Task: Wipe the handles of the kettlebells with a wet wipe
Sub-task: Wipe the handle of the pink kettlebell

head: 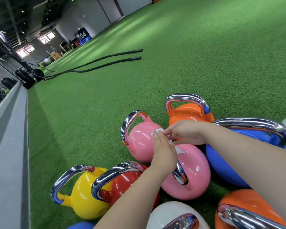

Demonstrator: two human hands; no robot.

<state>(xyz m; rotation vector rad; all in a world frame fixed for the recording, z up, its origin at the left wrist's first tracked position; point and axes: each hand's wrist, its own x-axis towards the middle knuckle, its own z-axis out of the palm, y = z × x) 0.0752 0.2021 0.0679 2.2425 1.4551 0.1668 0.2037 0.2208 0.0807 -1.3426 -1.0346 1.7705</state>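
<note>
1. Green turf (205,55) fills most of the view; the gym equipment along the far wall is too dim and small to identify.
2. Kettlebells crowd the lower right. The blue one (221,162), a white one (165,215) and an orange one (238,204) are cut off by forearms or the frame edge.
3. The near pink kettlebell (193,176) shows only part of its chrome handle (180,176).
4. The left hand (163,151) and right hand (185,133) pinch a white wet wipe (158,131), mostly hidden between them, above the pink kettlebells.
</note>
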